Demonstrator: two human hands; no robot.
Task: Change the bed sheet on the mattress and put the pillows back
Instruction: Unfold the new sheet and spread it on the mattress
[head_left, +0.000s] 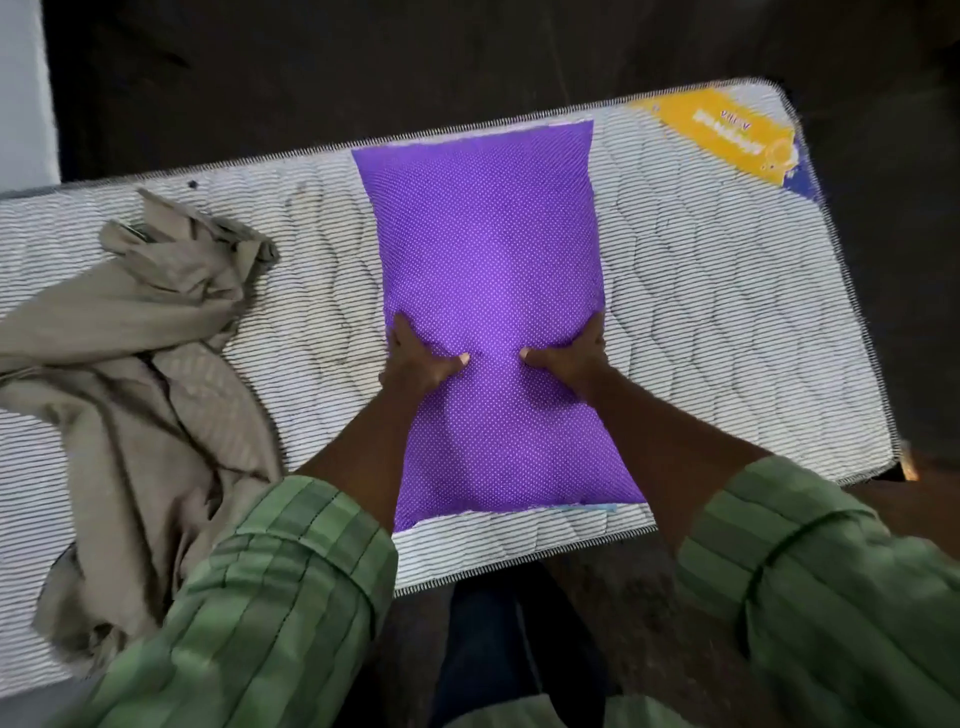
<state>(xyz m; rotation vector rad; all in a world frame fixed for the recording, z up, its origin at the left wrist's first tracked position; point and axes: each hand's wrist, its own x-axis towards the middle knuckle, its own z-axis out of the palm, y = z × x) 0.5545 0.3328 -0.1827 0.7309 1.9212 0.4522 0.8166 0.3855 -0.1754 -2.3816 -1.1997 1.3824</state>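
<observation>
Gripping the purple pillow (488, 291) mid-mattress (727, 312) at both long edges, left hand (415, 358) and right hand (571, 353), we should lift it level, clear of the sheet (130, 353) at nine o'clock.

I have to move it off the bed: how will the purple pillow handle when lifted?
The pillow probably sags: it dents where both hands grip it. Likely light, and unlikely to slide on the quilted mattress.
</observation>
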